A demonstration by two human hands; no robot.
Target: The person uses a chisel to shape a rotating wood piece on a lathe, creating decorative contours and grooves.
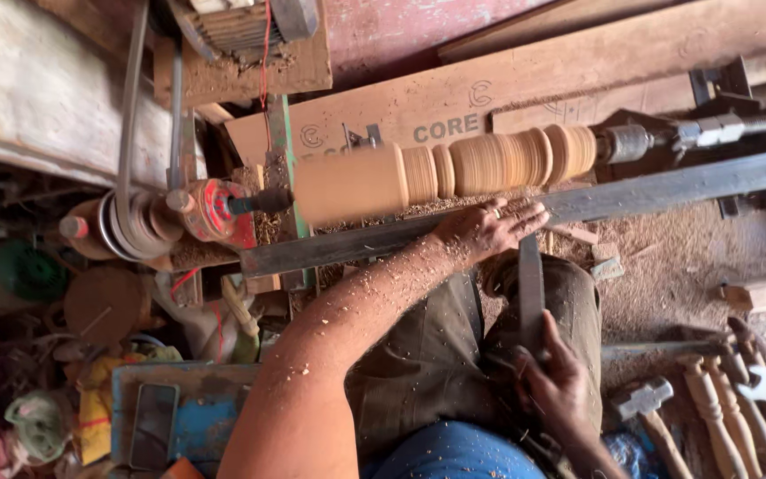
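- Blank (441,170) mounted level on the lathe, at 12 o'clock from the lap; spinning or still, cannot tell.
- Right two thirds already cut into beads and grooves; left third a plain smooth cylinder, by the look of it not yet shaped.
- Chisel (531,288) running from 6 o'clock up toward the blank, crossing the rest (667,188); tip hidden behind the fingers.
- Left hand (487,229) laid flat on the rest just below the blank, fingers stretched toward 3 o'clock, pressing the chisel down rather than gripping it; ring on one finger.
- Right hand (560,386) closed round the chisel's handle end at 6 o'clock.
- Shavings dusting the left forearm and the floor (676,266).
- Hammer (644,401) and turned handles (711,408) lying at 4 o'clock; belt pulley (126,226) at 9 o'clock.
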